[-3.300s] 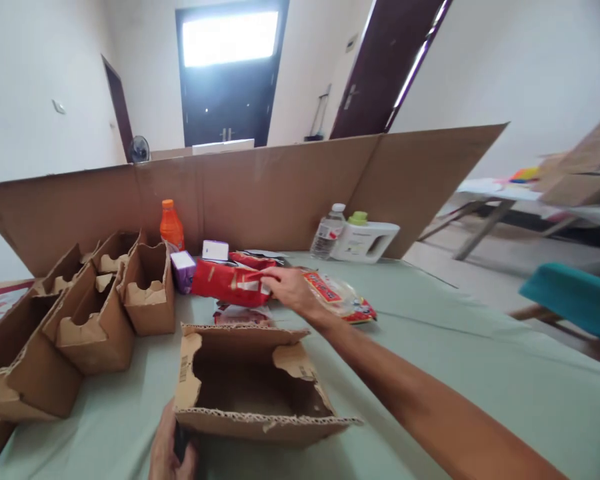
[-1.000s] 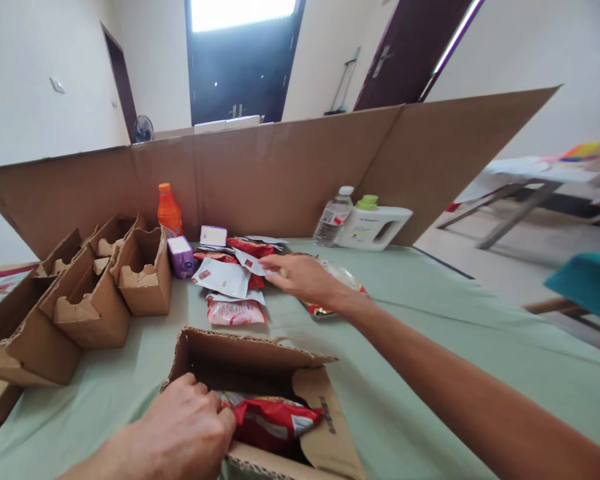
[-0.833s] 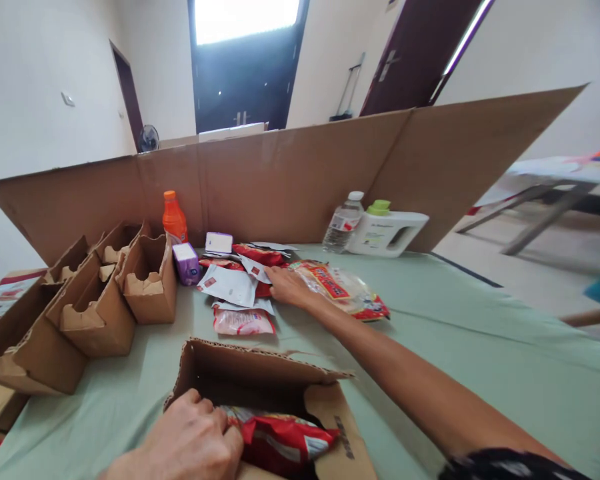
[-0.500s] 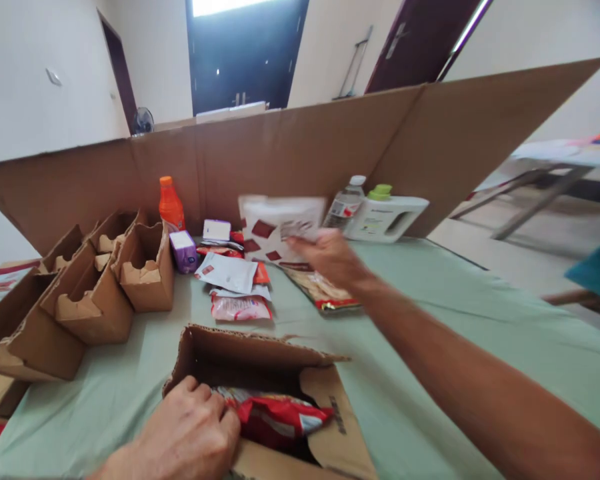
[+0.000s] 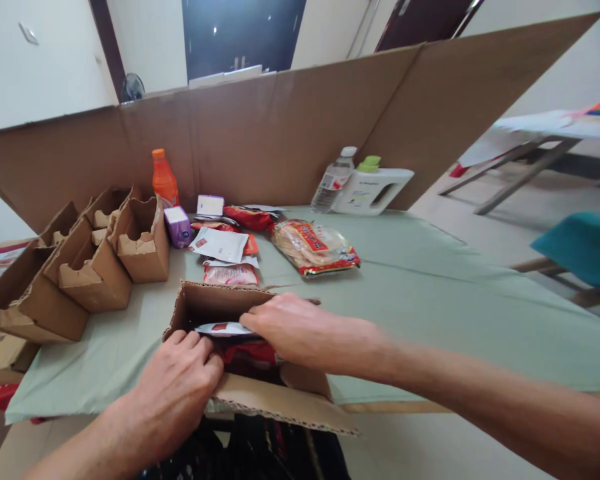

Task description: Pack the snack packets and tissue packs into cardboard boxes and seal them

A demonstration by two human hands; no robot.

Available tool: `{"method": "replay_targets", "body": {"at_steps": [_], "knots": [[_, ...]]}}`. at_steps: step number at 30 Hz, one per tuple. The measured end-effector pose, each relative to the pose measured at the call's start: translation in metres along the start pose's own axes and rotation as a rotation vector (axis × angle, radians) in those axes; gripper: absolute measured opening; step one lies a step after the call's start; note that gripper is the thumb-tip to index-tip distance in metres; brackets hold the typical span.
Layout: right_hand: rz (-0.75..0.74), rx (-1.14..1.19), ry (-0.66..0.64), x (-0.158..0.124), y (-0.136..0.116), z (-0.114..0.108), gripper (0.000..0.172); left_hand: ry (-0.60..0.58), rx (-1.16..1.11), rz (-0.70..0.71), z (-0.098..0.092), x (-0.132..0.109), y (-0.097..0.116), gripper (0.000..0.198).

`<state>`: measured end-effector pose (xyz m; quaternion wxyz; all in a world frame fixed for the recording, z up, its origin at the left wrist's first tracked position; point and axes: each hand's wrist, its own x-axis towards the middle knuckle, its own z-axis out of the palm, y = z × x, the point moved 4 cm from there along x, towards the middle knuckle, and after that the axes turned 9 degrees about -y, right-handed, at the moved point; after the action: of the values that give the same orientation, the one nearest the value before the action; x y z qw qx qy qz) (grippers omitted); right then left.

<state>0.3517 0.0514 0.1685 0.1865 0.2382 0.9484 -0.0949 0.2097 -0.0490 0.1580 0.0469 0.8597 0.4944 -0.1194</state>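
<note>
An open cardboard box (image 5: 285, 399) stands at the near edge of the table. Its near left rim is in the curled fingers of my left hand (image 5: 177, 380). Inside the box, my right hand (image 5: 295, 327) pinches a white packet (image 5: 220, 329) by its right end. The packet is partly sunk below the rim. Just nearer to me, a red packet (image 5: 253, 353) lies in the same box, partly covered by my right hand. The bottom of the box is hidden.
Several cut cardboard boxes (image 5: 143, 257) stand at left. Beyond the box lie white and pink packets (image 5: 220, 244), a purple pack (image 5: 177, 225) and a clear food bag (image 5: 315, 247). An orange bottle (image 5: 164, 179), water bottle (image 5: 333, 181) and white jug (image 5: 373, 191) stand near the cardboard wall (image 5: 260, 133).
My right hand has brought the white packet from above the food bag down and towards me into the box. My left hand keeps its hold on the rim. The camera view has tilted down.
</note>
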Motion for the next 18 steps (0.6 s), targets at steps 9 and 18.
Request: {"method": "replay_targets", "body": {"at_steps": [9,18], "knots": [[-0.064,0.111,-0.118,0.027,0.001,0.017,0.021,0.078,-0.071,-0.017,-0.02,0.005,0.0,0.033],[0.136,0.309,0.576,0.029,0.088,-0.063,0.039,-0.106,-0.018,0.123,-0.01,0.02,-0.006,0.015]]}}
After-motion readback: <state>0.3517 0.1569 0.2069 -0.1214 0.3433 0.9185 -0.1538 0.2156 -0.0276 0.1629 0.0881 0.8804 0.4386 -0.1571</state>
